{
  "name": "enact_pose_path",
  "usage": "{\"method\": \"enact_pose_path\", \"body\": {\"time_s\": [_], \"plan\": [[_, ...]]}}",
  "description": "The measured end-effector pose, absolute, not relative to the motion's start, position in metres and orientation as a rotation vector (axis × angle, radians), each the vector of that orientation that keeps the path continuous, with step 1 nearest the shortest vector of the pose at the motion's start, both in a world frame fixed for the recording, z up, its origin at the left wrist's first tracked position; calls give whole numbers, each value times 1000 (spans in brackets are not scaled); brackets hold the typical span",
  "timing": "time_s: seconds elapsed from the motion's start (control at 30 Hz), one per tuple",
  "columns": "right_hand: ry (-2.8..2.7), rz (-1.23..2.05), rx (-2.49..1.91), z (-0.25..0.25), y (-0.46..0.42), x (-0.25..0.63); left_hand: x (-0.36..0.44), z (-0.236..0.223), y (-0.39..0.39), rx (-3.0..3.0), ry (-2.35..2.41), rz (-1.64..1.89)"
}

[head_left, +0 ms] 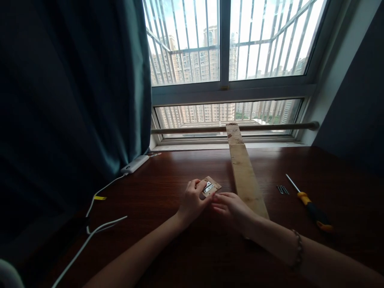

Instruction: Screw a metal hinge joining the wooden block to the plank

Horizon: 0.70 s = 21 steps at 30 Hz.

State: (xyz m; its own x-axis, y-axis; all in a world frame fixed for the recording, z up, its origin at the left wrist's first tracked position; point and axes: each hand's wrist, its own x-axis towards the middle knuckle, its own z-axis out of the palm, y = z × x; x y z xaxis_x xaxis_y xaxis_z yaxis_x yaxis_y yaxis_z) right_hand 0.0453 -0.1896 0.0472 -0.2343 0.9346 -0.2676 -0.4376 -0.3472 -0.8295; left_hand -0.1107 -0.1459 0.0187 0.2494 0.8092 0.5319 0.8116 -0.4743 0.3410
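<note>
My left hand (193,200) grips a small flat piece of wood (216,185) above the table. A silvery metal hinge (208,189) with holes lies on the wood's upper face, pressed by my left fingers. At the near corner of the wood is my right hand (229,204), its thumb and fingertips drawn together close to my left thumb. Whatever those right fingertips pinch is too small or hidden to make out. Beyond my right wrist a long wooden board (244,172) stretches from the table toward the window, passing partly beneath my right forearm.
On the right lie several screws (283,190) and a screwdriver (313,210) with a yellow and black handle. A white power strip (135,164) and white cable (90,236) are at left, by a dark curtain (132,88). A rail (270,127) crosses the window behind the table (180,164).
</note>
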Motion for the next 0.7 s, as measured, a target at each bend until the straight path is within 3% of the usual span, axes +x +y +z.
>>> {"method": "enact_pose_path", "body": {"time_s": [0.17,0.47,0.57,0.7], "plan": [[-485,1721,-990,50,-174,27,-100,20,-156,-2500,-1588,-1030],[-564,1654,-980,42,-165,43,-95,14,-162,-2599,-1572,-1218],[-610,1676,-921,41,-164,52,-95,12,-160,-2669,-1657,-1497],[-678,1700,-905,39,-163,59,-93,14,-155,-2727,-1879,-2221]]}}
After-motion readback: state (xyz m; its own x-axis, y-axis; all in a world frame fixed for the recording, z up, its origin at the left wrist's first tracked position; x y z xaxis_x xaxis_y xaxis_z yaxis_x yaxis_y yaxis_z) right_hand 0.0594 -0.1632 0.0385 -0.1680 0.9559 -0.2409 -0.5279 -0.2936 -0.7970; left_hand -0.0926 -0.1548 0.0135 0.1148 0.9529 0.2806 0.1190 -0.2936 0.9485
